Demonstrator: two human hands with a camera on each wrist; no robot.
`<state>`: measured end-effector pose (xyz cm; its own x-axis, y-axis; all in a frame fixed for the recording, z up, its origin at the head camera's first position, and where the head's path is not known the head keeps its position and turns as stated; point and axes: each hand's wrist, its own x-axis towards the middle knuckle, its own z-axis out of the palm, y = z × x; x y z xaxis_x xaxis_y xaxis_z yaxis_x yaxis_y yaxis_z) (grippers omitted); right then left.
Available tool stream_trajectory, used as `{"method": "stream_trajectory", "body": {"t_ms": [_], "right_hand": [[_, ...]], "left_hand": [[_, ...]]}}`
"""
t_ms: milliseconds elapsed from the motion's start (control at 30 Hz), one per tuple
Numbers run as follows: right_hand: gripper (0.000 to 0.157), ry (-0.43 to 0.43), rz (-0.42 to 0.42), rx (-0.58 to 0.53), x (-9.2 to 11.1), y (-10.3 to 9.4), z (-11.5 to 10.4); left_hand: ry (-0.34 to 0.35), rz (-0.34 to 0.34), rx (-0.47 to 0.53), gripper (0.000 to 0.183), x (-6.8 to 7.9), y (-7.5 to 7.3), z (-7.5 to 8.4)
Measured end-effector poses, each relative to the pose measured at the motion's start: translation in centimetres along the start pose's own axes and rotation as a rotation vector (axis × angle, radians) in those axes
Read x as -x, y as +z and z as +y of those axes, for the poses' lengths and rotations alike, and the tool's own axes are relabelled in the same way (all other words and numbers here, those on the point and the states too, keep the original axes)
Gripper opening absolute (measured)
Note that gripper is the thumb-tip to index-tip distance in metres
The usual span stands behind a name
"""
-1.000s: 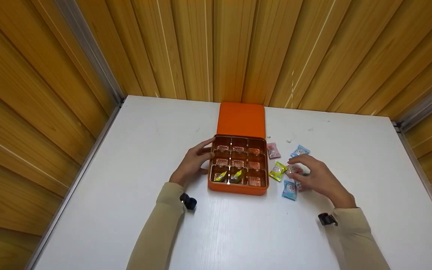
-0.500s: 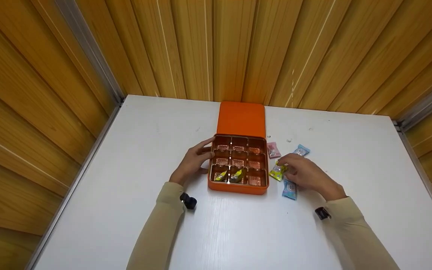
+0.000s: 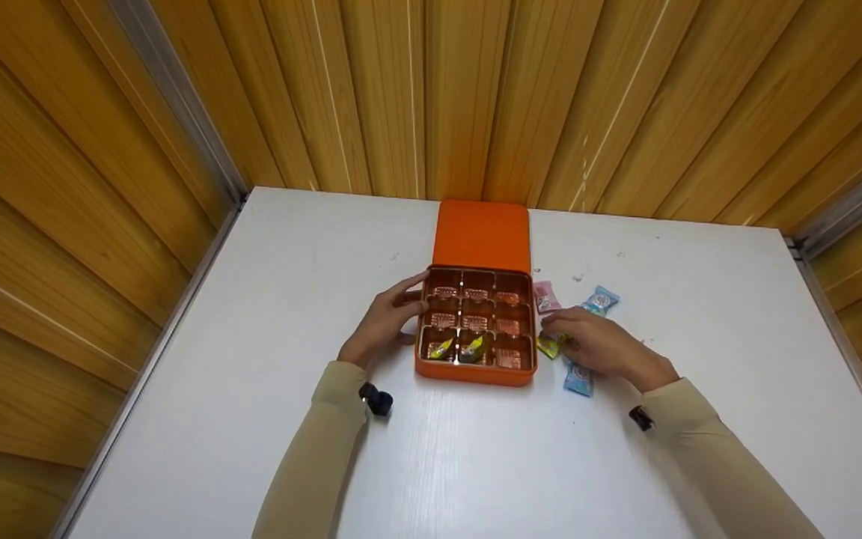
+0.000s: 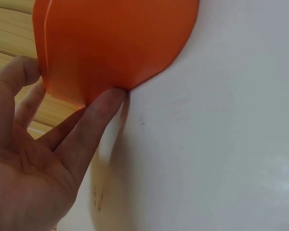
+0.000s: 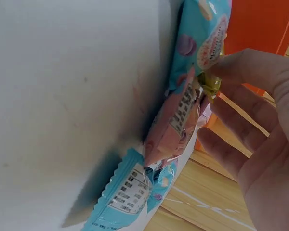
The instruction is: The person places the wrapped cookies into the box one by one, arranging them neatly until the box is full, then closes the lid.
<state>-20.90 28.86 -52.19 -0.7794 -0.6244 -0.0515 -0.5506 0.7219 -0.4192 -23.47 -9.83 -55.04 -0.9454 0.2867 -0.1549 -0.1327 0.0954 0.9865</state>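
Just right of the orange nine-compartment box (image 3: 474, 374), a yellow-green wrapped candy (image 3: 548, 347) is partly covered by the right hand (image 3: 603, 343); whether it is pinched cannot be told. With the box braced by the spread fingers of the left hand (image 3: 383, 325), one wrapper end is best gripped.

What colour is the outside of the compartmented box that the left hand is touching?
Orange. The compartmented box shows its outer colour best in the left wrist view.
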Motion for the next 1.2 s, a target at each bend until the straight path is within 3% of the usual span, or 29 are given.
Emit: {"method": "stream_trajectory", "body": {"t_ms": [300, 533, 833, 1200], "right_hand": [[0.029, -0.040, 0.029, 0.037, -0.5, 0.4, 0.1], [0.024, -0.004, 0.029, 0.047, -0.5, 0.3, 0.0], [0.029, 0.005, 0.110, 0.041, -0.3, 0.0, 0.3], [0.031, 0.070, 0.274, -0.199, 0.5, -0.1, -0.3]], "left_hand": [[-0.010, 0.008, -0.013, 0.061, -0.1, -0.1, -0.1], [-0.012, 0.000, 0.002, 0.061, -0.2, 0.0, -0.2], [-0.016, -0.004, 0.020, 0.060, -0.2, 0.0, -0.2], [-0.011, -0.004, 0.023, 0.060, -0.1, 0.0, -0.2]]}}
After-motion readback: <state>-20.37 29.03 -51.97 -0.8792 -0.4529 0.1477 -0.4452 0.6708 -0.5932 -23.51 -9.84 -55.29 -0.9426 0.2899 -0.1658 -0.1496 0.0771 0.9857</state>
